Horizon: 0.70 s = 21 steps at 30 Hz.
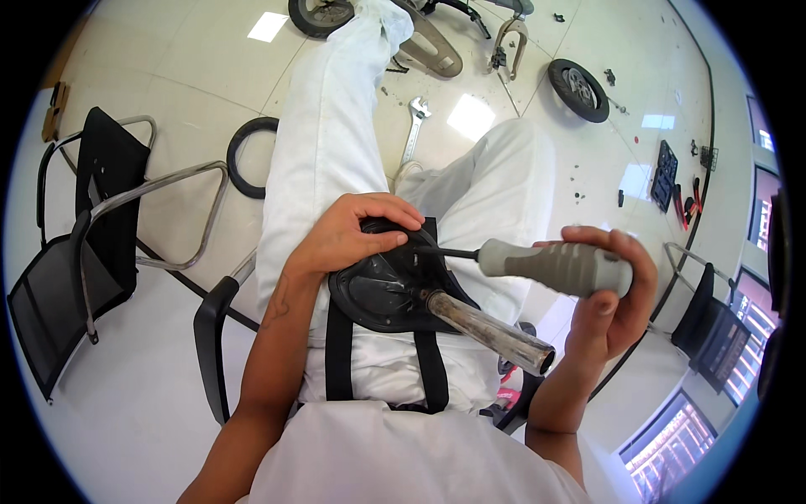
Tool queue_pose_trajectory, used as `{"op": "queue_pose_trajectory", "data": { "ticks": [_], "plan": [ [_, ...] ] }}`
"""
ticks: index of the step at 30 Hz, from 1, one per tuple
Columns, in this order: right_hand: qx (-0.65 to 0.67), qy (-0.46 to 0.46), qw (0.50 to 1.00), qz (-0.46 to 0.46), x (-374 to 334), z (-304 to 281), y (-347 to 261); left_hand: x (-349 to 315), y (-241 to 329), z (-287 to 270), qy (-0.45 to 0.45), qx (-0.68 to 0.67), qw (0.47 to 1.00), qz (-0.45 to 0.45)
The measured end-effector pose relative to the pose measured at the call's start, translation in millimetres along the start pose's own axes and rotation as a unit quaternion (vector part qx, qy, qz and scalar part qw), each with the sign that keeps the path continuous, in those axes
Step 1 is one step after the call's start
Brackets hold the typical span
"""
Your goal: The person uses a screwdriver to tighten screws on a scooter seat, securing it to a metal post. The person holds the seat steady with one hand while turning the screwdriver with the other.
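A black bicycle saddle (369,294) lies underside up across my lap, its worn metal seat post (491,332) sticking out toward the lower right. My left hand (344,231) grips the saddle's far edge, fingers over the rim and thumb on the underside. In my right hand (625,323) is a screwdriver (546,265) with a thick grey handle, held around the butt end. Its dark shaft points left to the saddle's underside, near my left fingertips. Whether the tip sits in a screw is too small to tell.
On the tiled floor lie an adjustable wrench (414,126), a black tyre (245,160), a small wheel (578,91), a black tool case (664,175) and red-handled pliers (680,206). Bike parts (432,46) lie at the far side. Black chairs stand left (109,202) and right (709,323).
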State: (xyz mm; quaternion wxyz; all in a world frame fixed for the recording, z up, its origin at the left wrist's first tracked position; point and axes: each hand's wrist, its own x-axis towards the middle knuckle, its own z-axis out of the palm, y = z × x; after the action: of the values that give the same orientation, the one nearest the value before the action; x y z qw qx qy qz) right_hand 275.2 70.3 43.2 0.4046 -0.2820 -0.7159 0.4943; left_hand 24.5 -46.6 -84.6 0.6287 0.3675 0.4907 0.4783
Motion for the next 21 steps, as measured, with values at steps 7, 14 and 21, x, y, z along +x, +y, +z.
{"op": "queue_pose_trajectory", "data": {
  "ticks": [7, 14, 21],
  "plan": [
    [-0.063, 0.064, 0.994, 0.062, 1, -9, 21, -3, 7, 4, -0.015, 0.033, 0.999, 0.034],
    [-0.002, 0.068, 0.995, 0.078, 2, -9, 29, -11, 18, -3, -0.079, 0.16, 0.982, 0.06],
    [0.011, 0.057, 0.993, 0.099, -1, -6, 28, -20, 20, -3, -0.098, 0.199, 0.974, 0.044]
  ]
}}
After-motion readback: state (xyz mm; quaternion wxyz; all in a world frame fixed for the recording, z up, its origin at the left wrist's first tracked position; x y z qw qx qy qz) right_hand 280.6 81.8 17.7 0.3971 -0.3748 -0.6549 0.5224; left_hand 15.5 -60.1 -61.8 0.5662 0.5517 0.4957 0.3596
